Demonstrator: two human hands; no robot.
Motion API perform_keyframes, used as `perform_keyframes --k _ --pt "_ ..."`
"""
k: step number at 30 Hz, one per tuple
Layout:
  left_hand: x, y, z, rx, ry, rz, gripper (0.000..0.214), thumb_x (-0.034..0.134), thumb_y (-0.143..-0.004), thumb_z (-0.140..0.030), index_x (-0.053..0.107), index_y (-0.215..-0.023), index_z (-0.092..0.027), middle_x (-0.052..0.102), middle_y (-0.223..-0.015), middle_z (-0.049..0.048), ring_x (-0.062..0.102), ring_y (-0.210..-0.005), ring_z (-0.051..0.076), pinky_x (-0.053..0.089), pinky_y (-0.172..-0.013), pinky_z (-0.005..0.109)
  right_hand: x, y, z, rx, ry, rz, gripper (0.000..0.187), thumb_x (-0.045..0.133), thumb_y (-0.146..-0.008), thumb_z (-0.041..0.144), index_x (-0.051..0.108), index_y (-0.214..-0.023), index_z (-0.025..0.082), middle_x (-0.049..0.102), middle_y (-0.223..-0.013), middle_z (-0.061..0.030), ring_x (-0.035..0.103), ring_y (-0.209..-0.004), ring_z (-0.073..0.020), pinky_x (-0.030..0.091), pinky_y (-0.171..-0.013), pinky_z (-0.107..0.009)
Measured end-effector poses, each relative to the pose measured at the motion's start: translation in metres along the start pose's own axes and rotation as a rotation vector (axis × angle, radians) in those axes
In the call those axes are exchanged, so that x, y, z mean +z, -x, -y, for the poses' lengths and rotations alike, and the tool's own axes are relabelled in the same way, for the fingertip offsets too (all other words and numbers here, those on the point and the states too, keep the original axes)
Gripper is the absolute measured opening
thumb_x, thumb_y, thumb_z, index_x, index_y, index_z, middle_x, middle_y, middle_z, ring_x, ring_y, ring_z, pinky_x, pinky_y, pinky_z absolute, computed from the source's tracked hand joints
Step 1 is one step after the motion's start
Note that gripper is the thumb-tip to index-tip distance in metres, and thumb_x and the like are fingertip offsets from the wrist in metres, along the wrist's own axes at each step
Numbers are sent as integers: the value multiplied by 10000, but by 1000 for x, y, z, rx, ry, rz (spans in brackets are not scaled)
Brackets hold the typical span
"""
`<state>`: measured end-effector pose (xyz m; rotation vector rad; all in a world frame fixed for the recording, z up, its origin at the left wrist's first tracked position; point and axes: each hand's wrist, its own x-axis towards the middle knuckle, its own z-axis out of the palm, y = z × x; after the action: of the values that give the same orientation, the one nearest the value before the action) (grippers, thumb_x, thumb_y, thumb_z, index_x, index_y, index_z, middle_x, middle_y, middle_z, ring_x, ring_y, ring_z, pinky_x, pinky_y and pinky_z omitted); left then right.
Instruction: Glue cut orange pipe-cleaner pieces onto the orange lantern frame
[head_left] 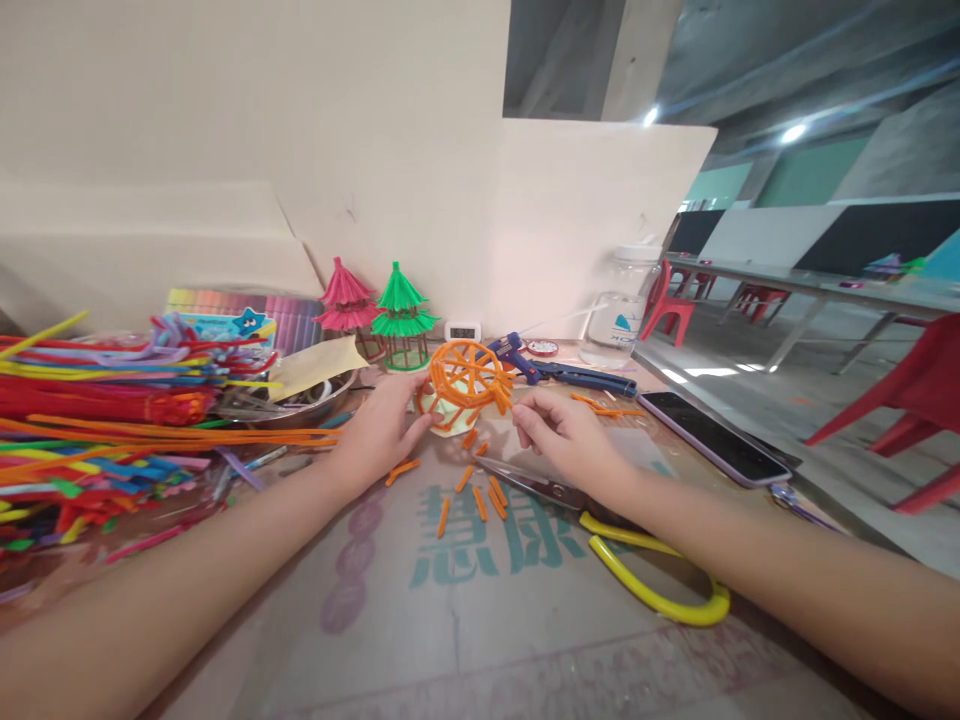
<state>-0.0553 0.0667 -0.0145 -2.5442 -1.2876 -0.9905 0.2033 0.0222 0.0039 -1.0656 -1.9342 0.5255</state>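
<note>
An orange pipe-cleaner wheel model (471,372), a spoked ring on bent legs, stands tilted in the middle over a pale base. My left hand (384,425) is closed around the left side of it, thumb and fingers at its legs. Just right of the wheel, my right hand (564,432) is in a pinch; whatever is between its fingertips is too small to make out. Short orange pipe-cleaner pieces (480,503) lie scattered below the model. Scissors with yellow handles (660,590) rest partly beneath my right forearm.
Bundles of coloured pipe cleaners (97,440) fill the left side, near a marker set (247,315). Behind stand red (347,300) and green (403,310) pagoda models, a small clock (463,332) and a glue gun (514,355). Pliers (589,378), a phone (712,440) and a jar (619,310) sit right.
</note>
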Motion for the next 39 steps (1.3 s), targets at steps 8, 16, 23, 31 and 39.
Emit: perform_keyframes --k 8,16,23,31,39 --pt "0 0 2 16 -19 -8 447 561 -898 -332 463 -1302 -169 601 -1232 115 563 -1147 267 456 -1003 439 1 -1 -3 -4 -24 33 254 484 -922 243 502 -673 200 528 -601 35 485 -571 -119 359 -569 -244" --pt "1 2 3 25 -19 -21 450 555 -900 -333 462 -1306 -163 596 -1230 117 557 -1154 263 458 -1002 423 5 -3 -8 126 -177 83 241 505 -913 318 528 -702 203 540 -566 34 494 -516 -117 374 -522 -248" --pt "1 1 2 30 -28 -26 486 561 -891 -319 444 -1337 -165 601 -1217 115 560 -1145 264 464 -988 414 7 -5 -11 263 -432 125 317 541 -869 488 540 -722 208 570 -542 27 497 -452 -115 380 -457 -246" --pt "1 1 1 23 -26 -22 487 557 -889 -327 448 -1339 -176 600 -1230 113 561 -1150 271 466 -987 427 5 -4 -11 321 -511 170 374 601 -816 544 568 -685 194 602 -550 11 498 -438 -109 362 -430 -241" --pt "0 1 1 40 -36 -27 474 559 -898 -314 445 -1333 -167 600 -1210 115 563 -1137 259 467 -981 407 3 -5 -7 405 -569 247 378 644 -768 539 662 -803 163 604 -536 13 490 -422 -105 372 -419 -233"
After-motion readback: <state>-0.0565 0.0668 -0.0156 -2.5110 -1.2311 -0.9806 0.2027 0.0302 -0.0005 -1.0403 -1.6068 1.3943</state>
